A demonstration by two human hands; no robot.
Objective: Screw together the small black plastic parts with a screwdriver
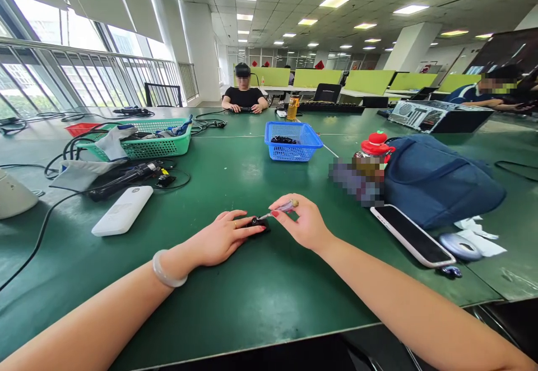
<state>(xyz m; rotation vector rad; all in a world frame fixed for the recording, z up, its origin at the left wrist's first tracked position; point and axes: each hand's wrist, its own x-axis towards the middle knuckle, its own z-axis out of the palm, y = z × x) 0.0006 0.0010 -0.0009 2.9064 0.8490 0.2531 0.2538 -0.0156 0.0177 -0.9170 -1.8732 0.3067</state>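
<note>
My left hand (222,237) rests on the green table (260,298), its fingers pressed down on a small black device (259,225). A pale bangle sits on that wrist. My right hand (303,224) pinches a small screwdriver (281,209) with a clear handle, its tip pointing down-left onto the black device. Both hands meet near the table's middle, close to me.
A blue basket (293,140) stands ahead, a green basket (143,138) with cables to the left. A white box (123,210) and black cables lie at left. A phone (412,235), blue bag (441,180) and red-capped bottle (372,161) lie at right. Two people sit farther off.
</note>
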